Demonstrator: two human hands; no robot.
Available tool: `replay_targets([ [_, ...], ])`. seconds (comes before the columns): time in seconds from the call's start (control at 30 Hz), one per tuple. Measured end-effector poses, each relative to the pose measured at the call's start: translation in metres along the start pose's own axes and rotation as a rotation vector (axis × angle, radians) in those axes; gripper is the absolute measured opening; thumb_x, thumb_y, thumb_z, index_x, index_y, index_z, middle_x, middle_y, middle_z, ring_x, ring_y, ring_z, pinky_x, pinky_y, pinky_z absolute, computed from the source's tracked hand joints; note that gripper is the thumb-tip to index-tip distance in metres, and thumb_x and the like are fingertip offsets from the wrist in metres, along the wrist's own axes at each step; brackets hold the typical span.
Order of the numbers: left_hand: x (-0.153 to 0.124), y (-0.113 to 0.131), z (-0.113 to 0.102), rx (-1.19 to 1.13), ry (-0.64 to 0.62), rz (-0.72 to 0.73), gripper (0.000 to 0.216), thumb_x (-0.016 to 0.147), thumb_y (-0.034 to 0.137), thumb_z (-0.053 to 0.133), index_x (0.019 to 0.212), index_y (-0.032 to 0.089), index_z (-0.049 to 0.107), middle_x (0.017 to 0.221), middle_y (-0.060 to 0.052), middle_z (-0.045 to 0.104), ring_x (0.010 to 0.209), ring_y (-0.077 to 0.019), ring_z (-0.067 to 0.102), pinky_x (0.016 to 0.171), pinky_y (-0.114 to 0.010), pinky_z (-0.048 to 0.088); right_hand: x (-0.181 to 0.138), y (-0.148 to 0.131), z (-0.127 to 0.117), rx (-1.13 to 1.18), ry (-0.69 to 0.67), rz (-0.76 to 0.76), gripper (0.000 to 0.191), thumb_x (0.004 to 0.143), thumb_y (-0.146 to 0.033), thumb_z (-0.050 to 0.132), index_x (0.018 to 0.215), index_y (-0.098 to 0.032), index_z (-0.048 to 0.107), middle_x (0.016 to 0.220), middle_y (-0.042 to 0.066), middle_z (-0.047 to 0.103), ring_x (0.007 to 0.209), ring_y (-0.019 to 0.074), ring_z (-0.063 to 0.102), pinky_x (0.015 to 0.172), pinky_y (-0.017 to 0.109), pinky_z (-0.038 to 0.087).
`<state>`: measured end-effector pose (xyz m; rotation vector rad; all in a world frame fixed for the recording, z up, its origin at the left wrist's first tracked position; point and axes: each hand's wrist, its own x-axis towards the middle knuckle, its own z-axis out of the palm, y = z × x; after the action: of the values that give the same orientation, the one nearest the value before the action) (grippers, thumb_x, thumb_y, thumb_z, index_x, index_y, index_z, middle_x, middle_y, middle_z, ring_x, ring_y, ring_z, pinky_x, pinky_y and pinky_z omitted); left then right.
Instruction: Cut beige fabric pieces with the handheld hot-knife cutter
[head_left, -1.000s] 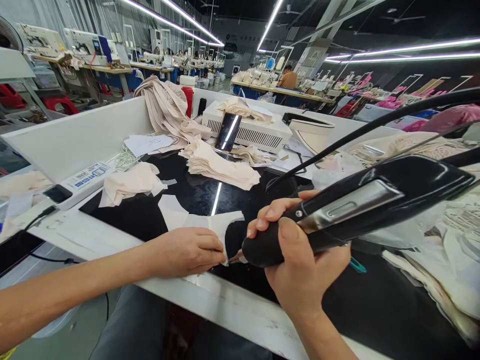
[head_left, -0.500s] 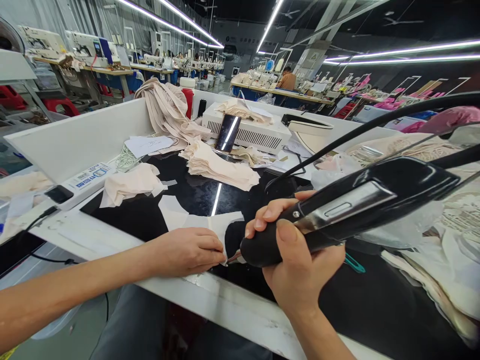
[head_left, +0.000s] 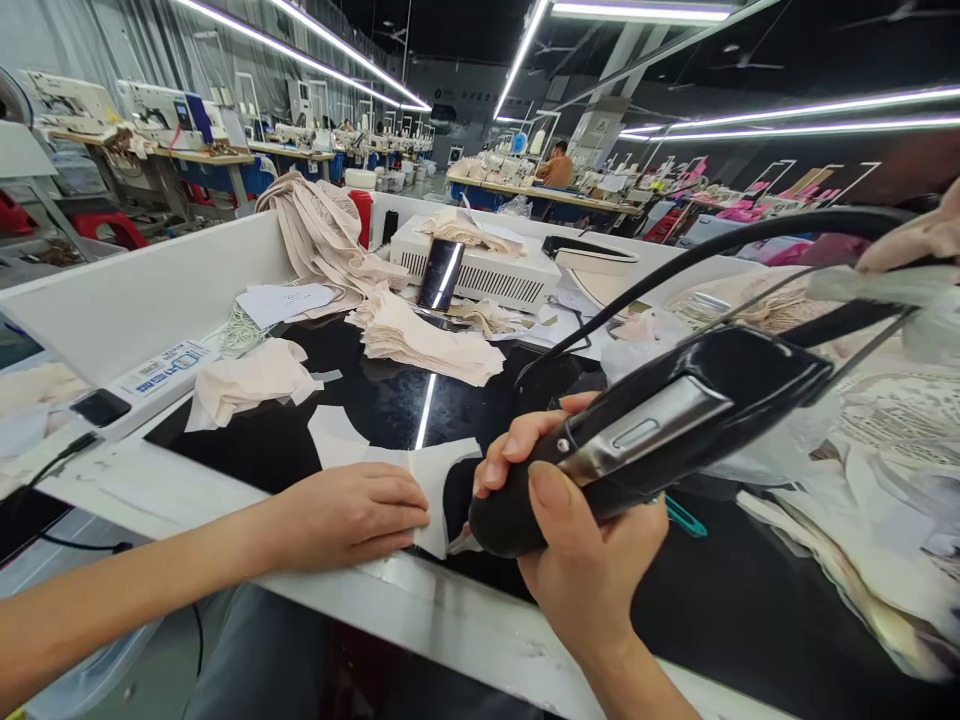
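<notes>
Your left hand [head_left: 360, 515] has eased back from the tip of the white cloth [head_left: 435, 485], flat upon it by the tabletop's [head_left: 712, 600] near edge, your right hand [head_left: 592, 560] grips the black tool [head_left: 637, 435], and too light a press could let it slip.

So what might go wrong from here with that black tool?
The left hand lies on the white fabric near the front end of the black tool, so a slip might hit it. The black cable passes close to another person's hand and might get snagged. A tug there could jolt the right hand.
</notes>
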<state>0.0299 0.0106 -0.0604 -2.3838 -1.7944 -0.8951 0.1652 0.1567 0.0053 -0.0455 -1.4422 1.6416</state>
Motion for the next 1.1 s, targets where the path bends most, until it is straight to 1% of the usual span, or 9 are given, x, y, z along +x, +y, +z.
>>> replay_targets([
  [0.07,-0.003,0.004,-0.003,-0.028,-0.014,0.006,0.023,0.107,0.02,0.051,0.12,0.011,0.068,0.114,-0.011,0.073,0.112,-0.0223,0.066,0.104,-0.034,0.054,0.006,-0.003,-0.003,-0.018,0.019,-0.029,0.038,0.081,-0.032,0.083,0.109,-0.027,0.057,0.077,-0.005,0.064,0.054,0.0134,0.063,0.047,0.027,0.056],
  [0.23,-0.005,0.014,-0.014,-0.116,-0.104,0.008,0.02,0.106,0.02,0.052,0.117,0.015,0.068,0.107,-0.008,0.073,0.102,-0.0193,0.068,0.099,-0.031,0.055,0.033,-0.002,-0.02,-0.061,0.145,-0.115,0.037,0.078,-0.028,0.084,0.104,-0.027,0.057,0.074,-0.007,0.064,0.053,0.0135,0.06,0.049,0.029,0.055],
  [0.37,0.005,0.015,-0.017,-0.055,-0.087,0.02,0.021,0.108,0.02,0.049,0.119,0.015,0.067,0.108,-0.007,0.072,0.102,-0.0179,0.067,0.1,-0.031,0.055,0.046,0.007,-0.033,-0.104,0.173,-0.148,0.036,0.079,-0.031,0.083,0.1,-0.026,0.054,0.075,-0.007,0.064,0.053,0.012,0.06,0.049,0.027,0.054],
  [0.43,0.014,0.013,-0.015,-0.011,-0.065,0.024,0.022,0.108,0.02,0.049,0.119,0.015,0.067,0.108,-0.007,0.071,0.101,-0.0178,0.067,0.1,-0.032,0.055,0.046,0.011,-0.036,-0.119,0.173,-0.155,0.035,0.08,-0.032,0.082,0.099,-0.026,0.054,0.075,-0.007,0.063,0.053,0.0115,0.06,0.049,0.027,0.055],
  [0.53,0.03,0.008,-0.005,0.068,-0.022,0.031,0.021,0.106,0.02,0.051,0.119,0.014,0.067,0.107,-0.008,0.069,0.099,-0.0196,0.065,0.095,-0.035,0.057,0.045,0.014,-0.037,-0.12,0.152,-0.162,0.034,0.081,-0.032,0.082,0.099,-0.025,0.054,0.076,-0.007,0.064,0.054,0.0112,0.06,0.049,0.026,0.055],
  [0.7,0.048,0.002,0.013,0.184,-0.026,0.059,0.02,0.104,0.019,0.054,0.119,0.014,0.066,0.107,-0.009,0.067,0.098,-0.0224,0.064,0.093,-0.039,0.057,0.043,0.018,-0.036,-0.101,0.135,-0.142,0.03,0.082,-0.026,0.078,0.099,-0.025,0.054,0.077,-0.008,0.065,0.054,0.0102,0.061,0.05,0.026,0.056],
  [0.87,0.053,-0.004,0.022,0.262,-0.061,0.069,0.019,0.102,0.022,0.059,0.119,0.016,0.065,0.105,-0.006,0.065,0.097,-0.0208,0.065,0.098,-0.039,0.054,0.042,0.02,-0.035,-0.118,0.152,-0.129,0.032,0.08,-0.025,0.078,0.101,-0.024,0.055,0.075,-0.008,0.065,0.052,0.0092,0.06,0.049,0.024,0.056],
  [0.97,0.053,-0.005,0.024,0.282,-0.082,0.04,0.019,0.102,0.025,0.061,0.119,0.017,0.065,0.102,-0.005,0.064,0.096,-0.0203,0.065,0.096,-0.038,0.055,0.041,0.02,-0.034,-0.142,0.176,-0.124,0.031,0.079,-0.024,0.078,0.099,-0.024,0.055,0.075,-0.008,0.066,0.051,0.0091,0.06,0.048,0.024,0.057],
  [1.1,0.052,-0.004,0.023,0.302,-0.102,0.012,0.023,0.104,0.026,0.059,0.123,0.016,0.064,0.103,-0.006,0.064,0.097,-0.0213,0.064,0.091,-0.038,0.056,0.042,0.019,-0.032,-0.155,0.195,-0.115,0.034,0.077,-0.024,0.078,0.1,-0.024,0.053,0.074,-0.009,0.066,0.05,0.0091,0.061,0.047,0.024,0.057],
])
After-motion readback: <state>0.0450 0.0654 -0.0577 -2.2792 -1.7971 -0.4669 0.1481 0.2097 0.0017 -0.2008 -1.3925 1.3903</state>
